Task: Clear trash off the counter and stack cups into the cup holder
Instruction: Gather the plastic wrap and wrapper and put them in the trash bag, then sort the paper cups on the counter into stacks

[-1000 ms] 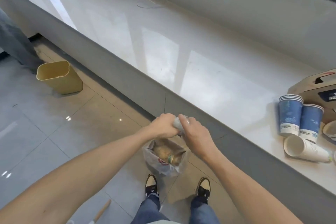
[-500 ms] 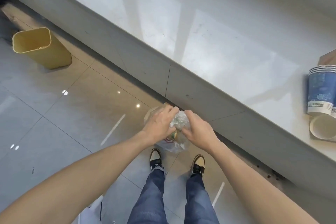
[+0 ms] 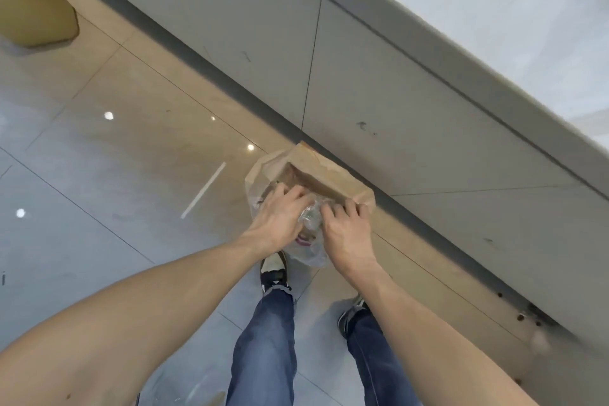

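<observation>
A clear plastic trash bag [image 3: 311,254] hangs low over the floor, just in front of the counter's grey front panel. Inside it a brown paper bag [image 3: 318,171] shows, and some other rubbish I cannot make out. My left hand [image 3: 280,217] and my right hand [image 3: 346,227] both grip the bunched neck of the plastic bag, knuckles close together. The cups and the cup holder are out of view.
The white counter top [image 3: 514,20] runs across the upper right, its grey front [image 3: 379,82] dropping to a dark plinth. A yellow waste bin [image 3: 33,10] stands on the tiled floor at the upper left. My shoes and jeans are right below the bag.
The view has tipped further down, so the cups have left the frame. Both hands have lowered the bag towards the floor while still pinching its neck; the brown paper bag now shows.
</observation>
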